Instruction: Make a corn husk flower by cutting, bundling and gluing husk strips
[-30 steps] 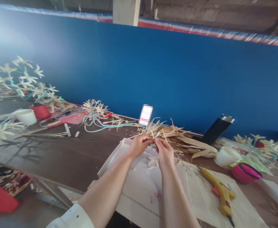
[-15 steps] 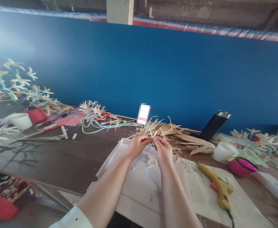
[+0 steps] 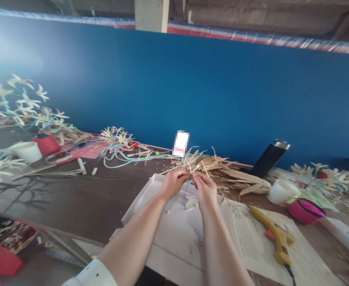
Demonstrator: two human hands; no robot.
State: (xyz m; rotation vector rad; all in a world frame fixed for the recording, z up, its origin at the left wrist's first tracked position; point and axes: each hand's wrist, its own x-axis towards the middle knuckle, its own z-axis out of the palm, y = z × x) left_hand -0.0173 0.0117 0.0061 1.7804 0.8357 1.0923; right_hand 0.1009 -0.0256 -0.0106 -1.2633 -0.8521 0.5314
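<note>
My left hand (image 3: 173, 183) and my right hand (image 3: 205, 189) meet above a shallow white box (image 3: 150, 194), fingertips pinched together on a small piece of dried straw-coloured husk (image 3: 191, 175) with a bit of light blue stem showing. Both hands are closed in a pinch. Just behind them lies a heap of dried husk strips (image 3: 210, 165) on the dark table.
A yellow glue gun (image 3: 274, 236) lies on printed paper at the right, near a white cup (image 3: 281, 192) and a pink bowl (image 3: 305, 210). A black flask (image 3: 270, 158) leans on the blue wall. Husk flowers (image 3: 28, 107), blue stems (image 3: 123, 155), a red pot (image 3: 45, 143) stand left.
The hands keep the same pinch on the husk piece and have hardly shifted; the view has moved slightly.
</note>
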